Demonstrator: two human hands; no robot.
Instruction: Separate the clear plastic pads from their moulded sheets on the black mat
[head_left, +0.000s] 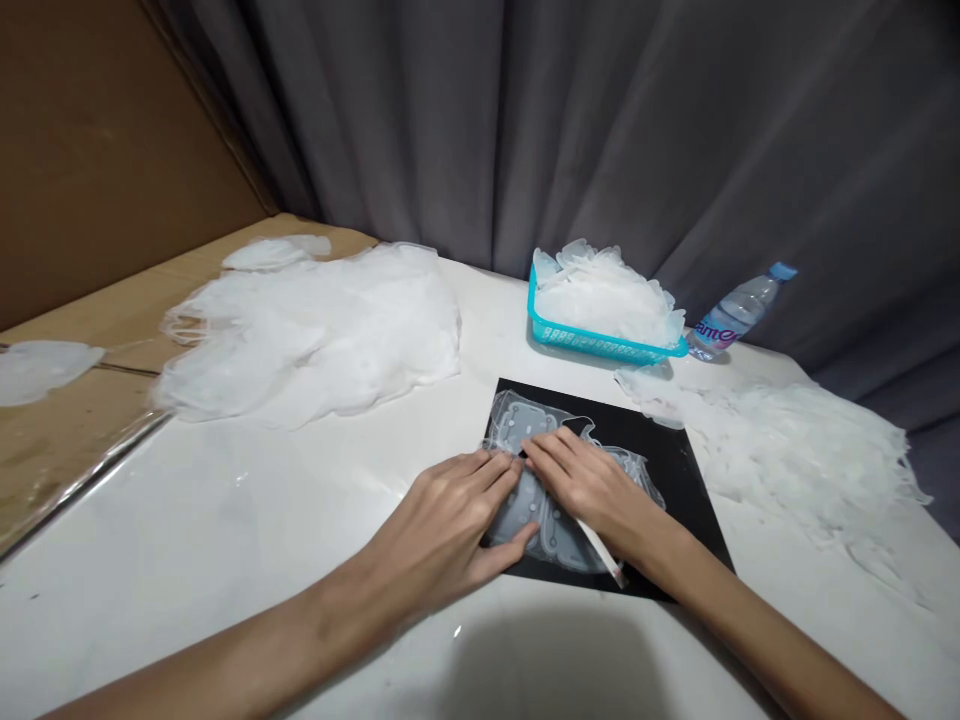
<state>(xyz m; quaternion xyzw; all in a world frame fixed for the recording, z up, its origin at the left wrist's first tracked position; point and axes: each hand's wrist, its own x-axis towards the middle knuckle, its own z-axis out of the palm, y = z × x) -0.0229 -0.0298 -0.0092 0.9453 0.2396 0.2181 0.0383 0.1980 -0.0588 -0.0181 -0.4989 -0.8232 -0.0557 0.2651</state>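
Observation:
A translucent plastic sheet [514, 515] with rounded moulded outlines and small dots lies on a black mat [679, 480]. My left hand [465, 505] presses on its left side, fingers stretched out flat and thumb apart. Close against those fingertips, my right hand [585, 475] is closed around a slim white stick-like tool [602, 553]. The tool's rear end points out below the palm toward me; its working tip is hidden by my fingers. Thin clear scraps [637, 468] of the plastic stick out beyond the right hand.
A big pile of translucent sheets [322, 335] covers the table's left side. A turquoise basket [600, 345] heaped with cut pieces stands at the back, beside a water bottle [735, 312]. Tangled plastic trimmings [817, 460] spread at right. Cardboard [82, 425] borders the left.

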